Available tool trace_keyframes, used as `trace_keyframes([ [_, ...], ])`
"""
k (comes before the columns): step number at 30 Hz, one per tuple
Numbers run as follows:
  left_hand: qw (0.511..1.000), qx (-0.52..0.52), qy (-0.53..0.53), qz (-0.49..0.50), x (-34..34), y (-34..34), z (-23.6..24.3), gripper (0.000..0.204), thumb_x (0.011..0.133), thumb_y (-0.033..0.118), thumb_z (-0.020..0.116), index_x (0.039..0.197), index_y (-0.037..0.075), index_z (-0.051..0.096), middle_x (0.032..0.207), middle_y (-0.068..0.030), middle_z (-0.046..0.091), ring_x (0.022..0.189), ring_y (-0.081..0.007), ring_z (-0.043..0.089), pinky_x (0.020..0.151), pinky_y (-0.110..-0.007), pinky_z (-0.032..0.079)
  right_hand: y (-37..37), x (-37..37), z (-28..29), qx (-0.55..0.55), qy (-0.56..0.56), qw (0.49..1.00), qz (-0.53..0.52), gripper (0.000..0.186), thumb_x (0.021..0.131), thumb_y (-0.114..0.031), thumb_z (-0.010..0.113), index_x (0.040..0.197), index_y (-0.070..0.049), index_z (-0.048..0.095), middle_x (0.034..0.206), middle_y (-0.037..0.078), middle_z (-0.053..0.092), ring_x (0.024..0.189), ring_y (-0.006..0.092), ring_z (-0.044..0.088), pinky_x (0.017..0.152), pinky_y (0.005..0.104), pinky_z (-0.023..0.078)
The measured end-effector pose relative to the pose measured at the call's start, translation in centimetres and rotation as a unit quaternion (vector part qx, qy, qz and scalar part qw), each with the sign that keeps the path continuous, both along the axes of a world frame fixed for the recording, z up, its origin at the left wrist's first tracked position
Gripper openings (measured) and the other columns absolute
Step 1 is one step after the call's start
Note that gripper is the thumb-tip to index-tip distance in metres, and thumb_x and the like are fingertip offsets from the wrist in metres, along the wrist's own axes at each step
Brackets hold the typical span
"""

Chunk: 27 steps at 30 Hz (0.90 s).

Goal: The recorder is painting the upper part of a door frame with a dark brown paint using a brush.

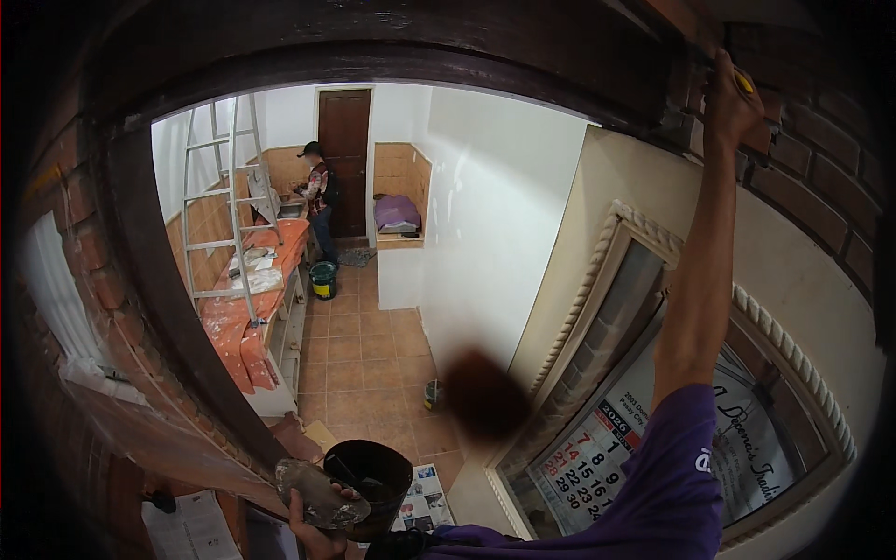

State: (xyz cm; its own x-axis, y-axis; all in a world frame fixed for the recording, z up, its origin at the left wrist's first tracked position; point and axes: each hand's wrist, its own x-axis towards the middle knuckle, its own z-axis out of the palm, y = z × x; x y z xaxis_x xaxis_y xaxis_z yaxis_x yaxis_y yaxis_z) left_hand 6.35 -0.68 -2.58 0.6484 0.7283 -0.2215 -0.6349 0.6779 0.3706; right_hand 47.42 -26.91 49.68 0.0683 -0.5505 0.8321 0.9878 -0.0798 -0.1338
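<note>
The tiled room [359,364] holds one ladder [213,245] and one co-worker [322,191]; one calendar [593,457], bearing printed dates, shows at right. The left hand's [315,532] grip is clamped on one smeared plate [322,495] beside one black bucket [397,462], the right hand's [735,110] on one yellow-handled tool [744,82] near the dark door frame [420,47].

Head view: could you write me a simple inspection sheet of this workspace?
Surface: dark wooden frame overhead; tiled floor; white-smeared orange sheet.
Job's things: smeared flat piece, yellow-marked tool, black bucket.
Clutter: ladder, dark bucket with yellow label, printed sheets beside the black bucket.
Grip: left hand holds the smeared flat piece; right hand, raised beside the frame, holds the tool.
Cables: nothing seen for certain.
Surroundings: another person by the far door; white wall; brown blur in the foreground, unidentifiable.
</note>
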Motion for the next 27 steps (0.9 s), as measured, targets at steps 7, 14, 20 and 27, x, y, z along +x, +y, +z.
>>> trace_keyframes([
  [7,1.0,0.005,0.022,0.016,0.0,0.2,-0.3,0.056,0.095,0.054,0.042,0.12,0.005,0.053,0.088,-0.0162,0.06,0.08,-0.0321,0.06,0.077,-0.05,0.05,0.0,0.2,0.0,-0.016,0.017,0.999,-0.048,0.027,0.082,-0.026,0.074,0.085,0.001,0.074,0.067,0.001,0.067,0.063,0.0063,0.059,0.063,0.0235,0.048],
  [14,0.999,0.001,0.033,0.028,-0.1,0.0,-0.4,0.055,0.095,0.053,0.042,0.118,0.004,0.054,0.087,-0.0164,0.061,0.079,-0.032,0.06,0.077,-0.05,0.051,0.7,1.1,-0.3,-0.049,-0.012,0.998,-0.036,0.025,0.082,-0.024,0.073,0.091,0.0,0.074,0.074,0.0,0.068,0.07,0.0048,0.058,0.066,0.0225,0.048],
  [20,0.999,0.022,0.025,0.028,0.0,0.1,-0.5,0.055,0.095,0.054,0.041,0.118,0.005,0.054,0.087,-0.0158,0.061,0.078,-0.0316,0.061,0.077,-0.05,0.051,0.3,0.6,-0.7,-0.049,-0.031,0.997,0.046,0.024,0.083,-0.021,0.071,0.091,0.001,0.073,0.072,-0.001,0.066,0.071,0.0055,0.058,0.066,0.0226,0.048],
  [27,0.999,0.006,0.03,0.03,-0.1,-0.2,-0.4,0.056,0.095,0.054,0.041,0.116,0.005,0.055,0.086,-0.0161,0.061,0.077,-0.0322,0.061,0.077,-0.05,0.051,0.9,0.2,-1.1,-0.05,-0.024,0.998,-0.022,0.023,0.084,-0.019,0.07,0.091,0.002,0.072,0.071,-0.001,0.065,0.07,0.0045,0.057,0.064,0.0221,0.047],
])
